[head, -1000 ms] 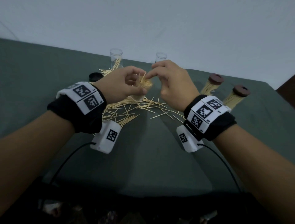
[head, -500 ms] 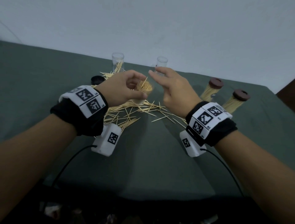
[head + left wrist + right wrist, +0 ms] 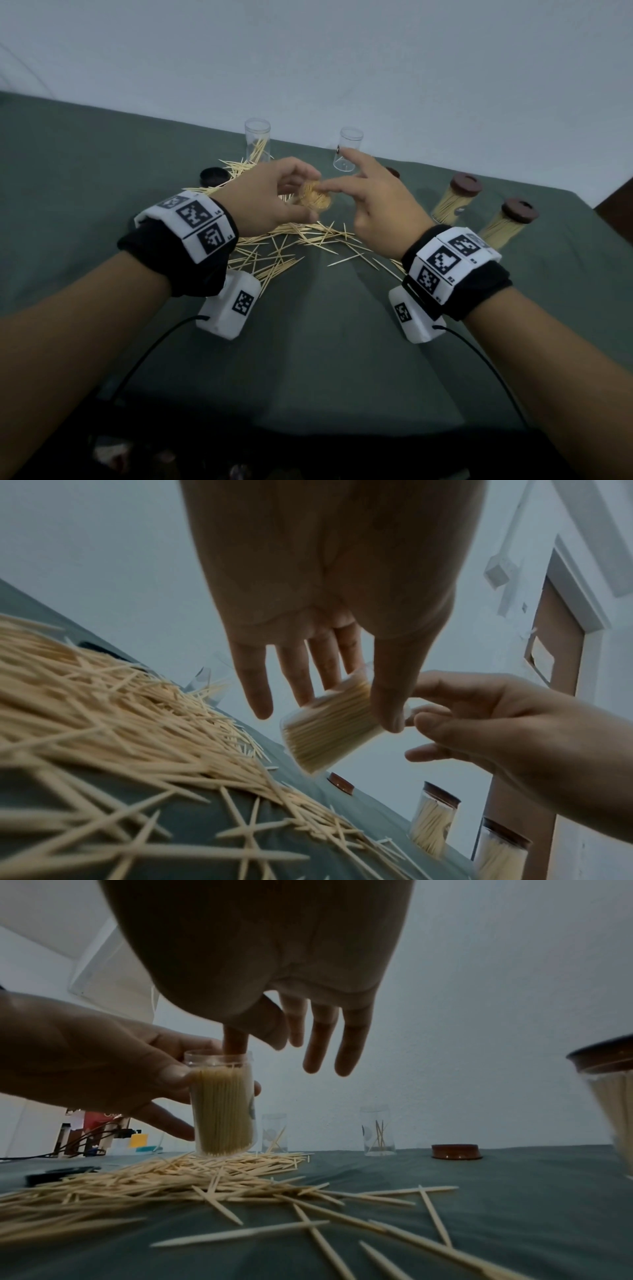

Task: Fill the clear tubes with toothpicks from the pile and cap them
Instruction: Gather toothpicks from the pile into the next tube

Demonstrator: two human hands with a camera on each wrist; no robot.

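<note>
Head view: left hand (image 3: 263,198) hides tube (image 3: 315,200).

Green tablecloth (image 3: 325,359), pale wall (image 3: 342,61), perhaps a door (image 3: 558,653).

The left hand (image 3: 270,198) grips a full clear tube (image 3: 315,202) above the toothpick pile (image 3: 274,246) while the right hand (image 3: 380,202) extends one finger onto its toothpicks.
</note>
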